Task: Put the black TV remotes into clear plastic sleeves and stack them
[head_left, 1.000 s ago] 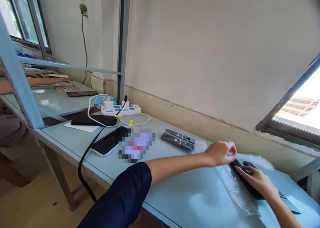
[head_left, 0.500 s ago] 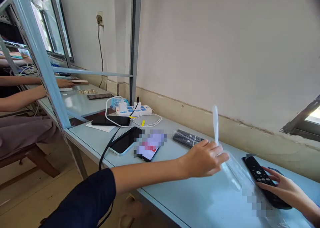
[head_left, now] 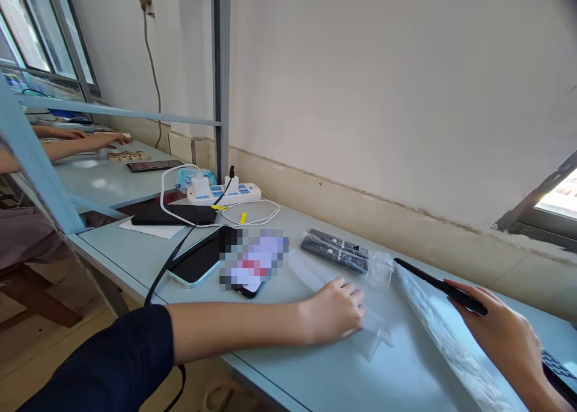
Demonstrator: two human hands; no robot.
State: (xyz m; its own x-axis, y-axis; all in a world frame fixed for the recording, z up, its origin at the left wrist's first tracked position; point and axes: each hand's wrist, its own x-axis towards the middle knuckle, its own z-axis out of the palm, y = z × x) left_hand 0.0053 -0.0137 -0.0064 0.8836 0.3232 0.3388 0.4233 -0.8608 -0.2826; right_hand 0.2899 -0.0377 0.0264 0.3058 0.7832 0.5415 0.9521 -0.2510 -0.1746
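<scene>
Handling seemed underway: L hand, fingers curled, had clear bag at lower ctr of frame; R hand, fingers closed, gripped blk remote edge-up, lower rt.

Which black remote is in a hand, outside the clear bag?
The remote in the right hand, seen edge-on; the two bagged remotes lie side by side beyond the left hand.

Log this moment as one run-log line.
left hand: on clear bag | right hand: holds black remote, edge-on | nearby: two wrapped remotes, white power strip
</scene>
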